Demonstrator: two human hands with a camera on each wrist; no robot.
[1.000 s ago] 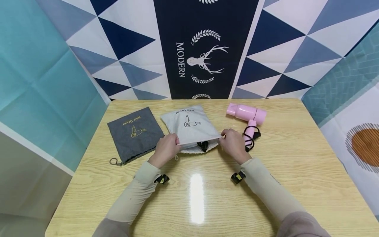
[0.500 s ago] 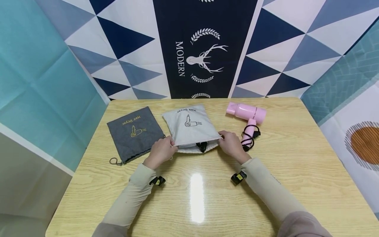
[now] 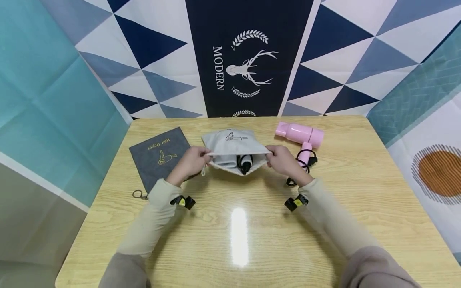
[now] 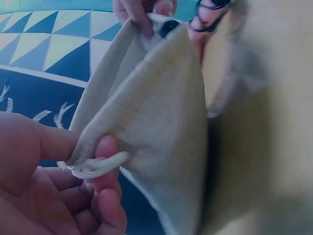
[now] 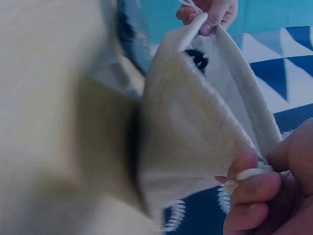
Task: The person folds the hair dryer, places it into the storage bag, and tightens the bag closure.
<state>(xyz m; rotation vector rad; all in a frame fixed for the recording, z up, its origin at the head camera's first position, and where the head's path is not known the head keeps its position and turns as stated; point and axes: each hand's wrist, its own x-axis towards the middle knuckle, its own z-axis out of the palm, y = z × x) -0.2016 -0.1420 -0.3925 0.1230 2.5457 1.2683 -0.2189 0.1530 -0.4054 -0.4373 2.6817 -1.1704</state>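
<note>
A light grey drawstring pouch [image 3: 235, 148] printed with a hair dryer picture is held up at the back middle of the table, its mouth spread towards me. My left hand [image 3: 192, 160] pinches the left corner of the mouth. At the right corner, my right hand [image 3: 282, 159] pinches the hem between thumb and fingers. Inside the mouth show a black cord [image 3: 246, 167] and a white rounded part; the rest of the contents is hidden. A white drawstring loop [image 4: 100, 165] hangs by my left fingers in the left wrist view.
To the left lies a dark grey pouch [image 3: 158, 154] with gold print and a cord loop [image 3: 137, 194]. A pink hair dryer [image 3: 299, 133] with a black cord lies at the back right. A patterned cloth backdrop [image 3: 158, 52] stands behind the wooden table [image 3: 230, 224].
Both hands have raised the pouch's mouth, the left hand shifting left before coming up. The mouth gapes wider, and more of the black cord and white part shows inside.
</note>
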